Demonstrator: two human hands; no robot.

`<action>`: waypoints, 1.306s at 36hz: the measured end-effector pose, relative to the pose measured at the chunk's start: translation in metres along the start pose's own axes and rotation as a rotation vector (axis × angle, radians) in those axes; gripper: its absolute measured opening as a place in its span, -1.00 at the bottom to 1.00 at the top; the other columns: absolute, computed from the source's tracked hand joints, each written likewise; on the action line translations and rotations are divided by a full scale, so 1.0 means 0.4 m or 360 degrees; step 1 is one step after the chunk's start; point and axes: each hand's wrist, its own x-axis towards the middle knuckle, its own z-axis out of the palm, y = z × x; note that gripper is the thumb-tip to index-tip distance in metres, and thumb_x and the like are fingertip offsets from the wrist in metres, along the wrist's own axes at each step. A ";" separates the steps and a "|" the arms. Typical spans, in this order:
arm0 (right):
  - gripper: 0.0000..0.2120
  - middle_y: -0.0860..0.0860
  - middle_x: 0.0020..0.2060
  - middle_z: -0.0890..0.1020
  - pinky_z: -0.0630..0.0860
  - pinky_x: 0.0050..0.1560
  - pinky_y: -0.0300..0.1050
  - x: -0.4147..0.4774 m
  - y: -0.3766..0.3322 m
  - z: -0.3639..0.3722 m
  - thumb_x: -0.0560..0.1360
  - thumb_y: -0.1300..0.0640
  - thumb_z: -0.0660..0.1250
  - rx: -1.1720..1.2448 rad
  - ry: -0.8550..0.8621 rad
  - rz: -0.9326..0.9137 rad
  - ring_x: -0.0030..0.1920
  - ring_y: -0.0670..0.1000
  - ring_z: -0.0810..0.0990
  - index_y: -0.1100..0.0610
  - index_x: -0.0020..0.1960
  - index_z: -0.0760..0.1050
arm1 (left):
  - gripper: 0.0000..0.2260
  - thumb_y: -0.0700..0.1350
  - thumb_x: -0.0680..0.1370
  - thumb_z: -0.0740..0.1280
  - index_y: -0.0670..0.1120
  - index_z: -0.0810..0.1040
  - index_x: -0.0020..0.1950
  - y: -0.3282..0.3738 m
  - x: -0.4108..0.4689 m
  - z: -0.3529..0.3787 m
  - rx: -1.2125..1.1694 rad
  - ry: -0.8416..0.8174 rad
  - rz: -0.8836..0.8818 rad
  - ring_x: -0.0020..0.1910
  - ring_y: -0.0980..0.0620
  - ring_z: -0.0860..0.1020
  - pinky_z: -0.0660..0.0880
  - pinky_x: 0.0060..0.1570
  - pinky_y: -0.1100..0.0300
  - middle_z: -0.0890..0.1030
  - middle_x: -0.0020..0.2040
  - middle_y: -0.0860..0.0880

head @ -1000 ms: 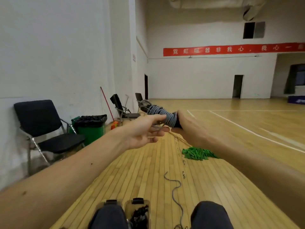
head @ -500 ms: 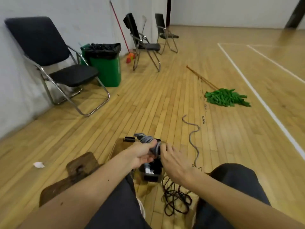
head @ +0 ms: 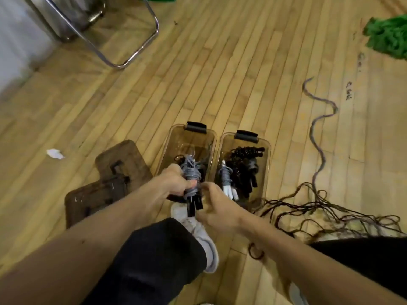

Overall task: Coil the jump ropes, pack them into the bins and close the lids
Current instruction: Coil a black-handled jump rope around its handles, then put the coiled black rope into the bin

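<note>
- Jump rope (head: 191,176): grey cord wound tight round its black handles. It sits in my left hand (head: 174,183), low over the near end of the left bin (head: 167,148). The fingers are curled round the coil, which I judge keeps the wraps from springing loose before it goes in.
- My right hand (head: 218,209) is at the handle end of the bundle, touching it or just beside it. Blur hides the fingertips, so I cannot tell whether they pinch anything; my guess is it steadies the handles.
- My shoe (head: 198,227) rests just below both hands, with the two bins right in front of it, so each coil is a short reach away.
- The left bin shows only a few dark pieces inside. The right bin (head: 267,164) is fuller, holding black coils (head: 242,168) and a grey one with white handles (head: 226,183). That is likely why this bundle goes to the left.
- Both lids (head: 120,159) lie flat on the floor just left of the bins, leaving the tops open for packing.
- A tangle of dark loose ropes (head: 319,212) sprawls by my right leg, beside the right bin, not yet coiled.
- A loose grey rope (head: 317,139) snakes away across the boards beyond it.
- Farthest off are a chair frame (head: 132,56) and a green mop head (head: 387,38), neither part of this job.
</note>
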 end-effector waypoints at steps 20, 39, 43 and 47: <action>-0.52 0.09 0.30 0.41 0.53 0.03 -0.08 0.549 0.120 0.051 0.50 0.27 0.31 0.0073 -0.0271 0.0320 0.17 0.16 0.53 0.12 0.40 0.40 | -0.59 -0.13 0.56 0.44 -0.16 0.52 0.40 -0.098 0.433 0.030 0.0259 0.0140 0.0258 0.14 -0.03 0.58 0.42 0.18 0.24 0.61 0.16 -0.10; -0.84 0.29 -0.13 0.70 0.66 -0.18 -0.09 0.112 0.281 -0.245 0.54 0.33 0.30 0.0341 0.0121 0.0562 -0.23 0.11 0.66 0.40 0.01 0.61 | -0.84 -0.21 0.62 0.24 -0.06 0.57 0.13 0.211 0.059 0.317 0.0629 0.0058 0.1239 -0.01 0.00 0.51 0.49 -0.02 0.07 0.53 0.00 0.02; -0.85 0.19 -0.20 0.68 0.65 -0.20 -0.10 -0.042 0.455 -0.250 0.60 0.28 0.28 0.0395 0.0227 0.0855 -0.24 0.09 0.66 0.31 -0.02 0.61 | -0.88 -0.16 0.63 0.24 -0.07 0.56 0.10 0.208 0.009 0.490 0.0745 -0.0261 0.1247 0.02 -0.10 0.55 0.53 -0.01 -0.03 0.58 0.03 -0.04; -0.85 0.11 -0.30 0.67 0.64 -0.25 -0.11 -0.129 0.635 -0.204 0.60 0.26 0.29 0.0383 0.0367 0.1061 -0.31 0.04 0.65 0.23 -0.09 0.61 | -0.85 -0.18 0.64 0.23 -0.05 0.55 0.15 0.164 0.003 0.642 0.0855 -0.0444 0.1141 0.00 -0.04 0.55 0.55 0.00 0.02 0.59 -0.05 -0.01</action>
